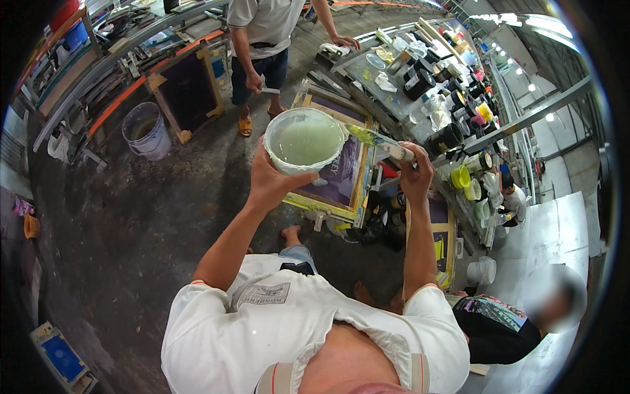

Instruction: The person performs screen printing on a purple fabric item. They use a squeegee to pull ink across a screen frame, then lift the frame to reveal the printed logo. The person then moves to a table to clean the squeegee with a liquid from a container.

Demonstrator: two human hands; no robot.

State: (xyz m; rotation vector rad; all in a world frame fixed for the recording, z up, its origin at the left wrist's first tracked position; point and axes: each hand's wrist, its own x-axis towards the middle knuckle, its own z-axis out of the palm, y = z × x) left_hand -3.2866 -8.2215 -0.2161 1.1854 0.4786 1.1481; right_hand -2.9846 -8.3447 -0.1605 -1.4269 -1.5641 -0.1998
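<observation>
While the left hand point(272, 180) cups a white tub point(305, 140) from below, fingers wrapped up its near side, the tub sits raised in front of the person, filled with a pale green liquid. Seen from the head camera, the right hand point(416, 172) is closed around the handle of a scraper point(380, 140), whose blade is smeared yellow-green and reaches to the tub's right rim. Whether the blade touches the rim or only lies just beside it cannot be told.

Below the tub, on the dark concrete floor point(151, 223), a wooden printing frame point(336, 174) with a purple screen leans near a long workbench point(394, 92) crowded with paint cans and rags. A second person in a grey shirt point(262, 20) stands beyond the frame, one hand on the bench. A grey bucket point(146, 130) stands well apart on the left, beside another dark frame point(187, 88). To the lower right, a person in a patterned top point(492, 315) sits near a small white bucket point(481, 270).
</observation>
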